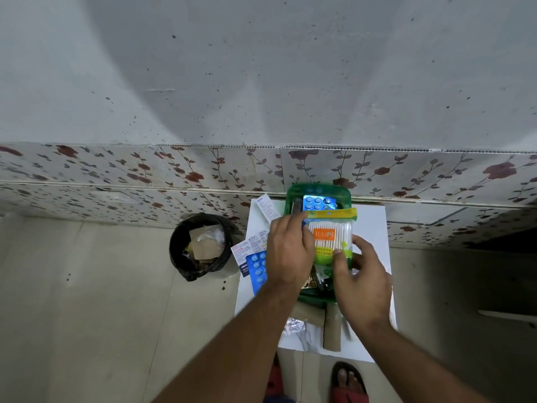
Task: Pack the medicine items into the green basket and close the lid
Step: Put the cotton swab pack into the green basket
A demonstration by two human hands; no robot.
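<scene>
The green basket [312, 299] stands on a small white table [374, 225], its green lid [319, 189] raised at the far side. A pack of cotton swabs [334, 234] with an orange label and a yellow top strip lies over the basket's opening. My right hand [359, 283] pinches its near right corner. My left hand [287, 251] rests on its left edge. A blue pill strip [318, 202] shows behind the pack, against the lid. Another blue pill strip [257, 270] lies on the table, left of the basket.
Medicine boxes and a leaflet [266, 207] lie at the table's left side. A foil strip [293, 327] and a brown cardboard piece [332, 333] sit near the front edge. A black bin [200, 245] with rubbish stands on the floor to the left. A flower-patterned wall runs behind.
</scene>
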